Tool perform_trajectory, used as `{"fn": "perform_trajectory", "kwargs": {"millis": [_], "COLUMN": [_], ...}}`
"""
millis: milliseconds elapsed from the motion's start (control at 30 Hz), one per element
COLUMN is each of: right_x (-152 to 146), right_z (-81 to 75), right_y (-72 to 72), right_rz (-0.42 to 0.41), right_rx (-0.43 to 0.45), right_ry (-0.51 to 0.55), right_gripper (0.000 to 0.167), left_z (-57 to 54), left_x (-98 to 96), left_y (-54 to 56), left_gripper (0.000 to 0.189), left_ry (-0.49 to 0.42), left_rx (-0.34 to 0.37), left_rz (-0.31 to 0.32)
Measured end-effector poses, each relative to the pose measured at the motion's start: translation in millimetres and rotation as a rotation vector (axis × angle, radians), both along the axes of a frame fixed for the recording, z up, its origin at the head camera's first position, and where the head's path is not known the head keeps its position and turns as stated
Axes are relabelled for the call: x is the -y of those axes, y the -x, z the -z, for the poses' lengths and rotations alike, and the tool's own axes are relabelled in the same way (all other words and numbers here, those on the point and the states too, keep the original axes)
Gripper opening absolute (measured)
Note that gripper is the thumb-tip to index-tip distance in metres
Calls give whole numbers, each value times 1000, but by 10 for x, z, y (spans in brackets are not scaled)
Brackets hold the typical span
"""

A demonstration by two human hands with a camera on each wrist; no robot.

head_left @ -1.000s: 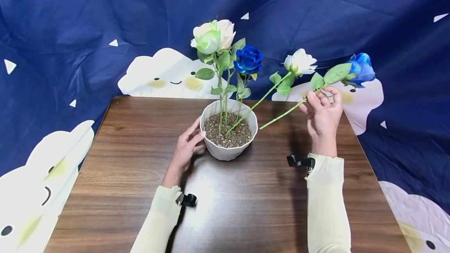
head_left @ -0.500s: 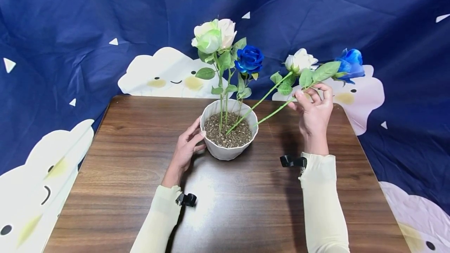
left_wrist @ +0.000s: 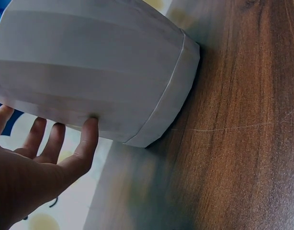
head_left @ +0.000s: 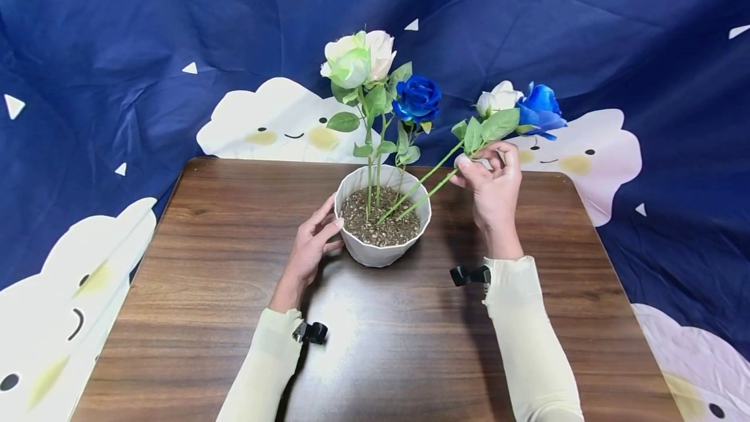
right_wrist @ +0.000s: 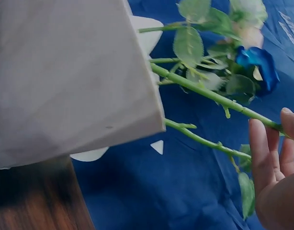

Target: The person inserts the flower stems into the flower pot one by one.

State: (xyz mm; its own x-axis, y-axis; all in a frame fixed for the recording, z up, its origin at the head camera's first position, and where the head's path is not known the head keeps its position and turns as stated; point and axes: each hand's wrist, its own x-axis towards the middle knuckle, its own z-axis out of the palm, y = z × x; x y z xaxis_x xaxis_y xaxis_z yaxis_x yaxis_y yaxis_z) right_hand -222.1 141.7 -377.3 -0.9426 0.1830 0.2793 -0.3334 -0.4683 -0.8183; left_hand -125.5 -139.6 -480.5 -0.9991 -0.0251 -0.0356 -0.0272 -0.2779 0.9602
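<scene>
My right hand (head_left: 495,194) pinches the green stem of a blue rose (head_left: 540,109) between thumb and fingers, right of the pot. That stem slants down left over the rim, its lower end at the soil (head_left: 381,230). In the right wrist view the pinched stem (right_wrist: 223,100) runs from the rim to the fingertips. The blue bloom overlaps a white rose (head_left: 497,98) that leans right out of the soil. My left hand (head_left: 310,243) rests its spread fingertips on the left side of the white faceted pot (head_left: 377,256); in the left wrist view they touch the wall (left_wrist: 89,86).
Standing in the pot are a green-white rose (head_left: 348,67), a pale pink rose (head_left: 381,54) and another blue rose (head_left: 417,99). The pot sits toward the back of a brown wooden table (head_left: 234,233). A dark blue cloth (head_left: 234,18) with clouds hangs behind.
My right hand has carried the blue rose left, bringing its stem end from outside the rim to over the soil inside the pot. My left hand keeps its place on the pot.
</scene>
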Motion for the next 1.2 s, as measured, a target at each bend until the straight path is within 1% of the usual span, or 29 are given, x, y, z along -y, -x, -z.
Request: {"fn": "perform_trajectory", "kwargs": {"millis": [267, 400, 533, 667, 767, 833, 933, 1067, 1200], "right_x": [145, 211, 267, 313, 347, 372, 408, 449, 475], "right_z": [45, 58, 91, 134, 154, 156, 150, 138, 141], "right_y": [-33, -41, -43, -31, -21, -19, -25, -36, -37], "right_rz": [-37, -51, -45, -38, -12, 5, 3, -31, -64], "right_rx": [2, -19, -65, -132, -182, -202, -205, -194, -164], "right_ry": [-81, -135, -227, -325, -411, -458, -504, -525, -577], "right_gripper": [47, 48, 45, 39, 34, 35, 39, 44, 44], "left_z": [6, 1, -4, -1, 1, 1, 2, 1, 5], "left_x": [4, 4, 3, 2, 2, 1, 1, 4, 8], "left_y": [9, 6, 3, 6, 7, 6, 4, 2, 5], "left_gripper": [60, 60, 59, 59, 59, 59, 59, 59, 60], "left_ry": [5, 5, 3, 3, 8, 10, 9, 3, -2], "left_rx": [-7, -7, -8, -12, -12, -10, -9, -8, 1], "left_rz": [6, 7, 9, 10, 12, 13, 11, 8, 4]}}
